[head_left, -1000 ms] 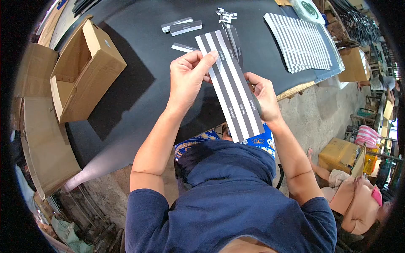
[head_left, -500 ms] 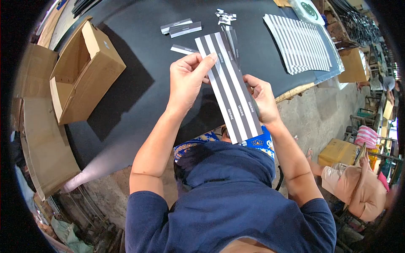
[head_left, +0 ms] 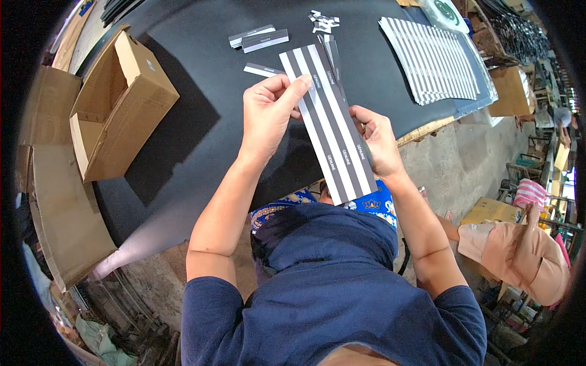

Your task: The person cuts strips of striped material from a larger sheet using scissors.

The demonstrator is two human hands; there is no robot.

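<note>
A black-and-white striped sheet (head_left: 329, 125) printed with "GENUINE" is held tilted over the dark table. My left hand (head_left: 268, 113) pinches its upper left part, thumb on top. At the sheet's right edge is my right hand (head_left: 377, 141), its fingers curled and partly hidden behind the sheet; what they hold cannot be made out. Behind the sheet's top lie dark strips (head_left: 332, 55). A single strip (head_left: 262, 69) lies near my left hand, and stacked strips (head_left: 265, 41) are farther back. Small cut pieces (head_left: 322, 22) form a pile beyond the sheet.
An open cardboard box (head_left: 137, 104) stands at the left of the table (head_left: 201, 67). Striped sheets (head_left: 430, 61) are spread at the back right. Another person (head_left: 513, 250) sits at the lower right, near a carton (head_left: 491, 211).
The held sheet has shifted slightly up and left in view, as has the view of the table. The other person has leaned to the right. My grip looks the same.
</note>
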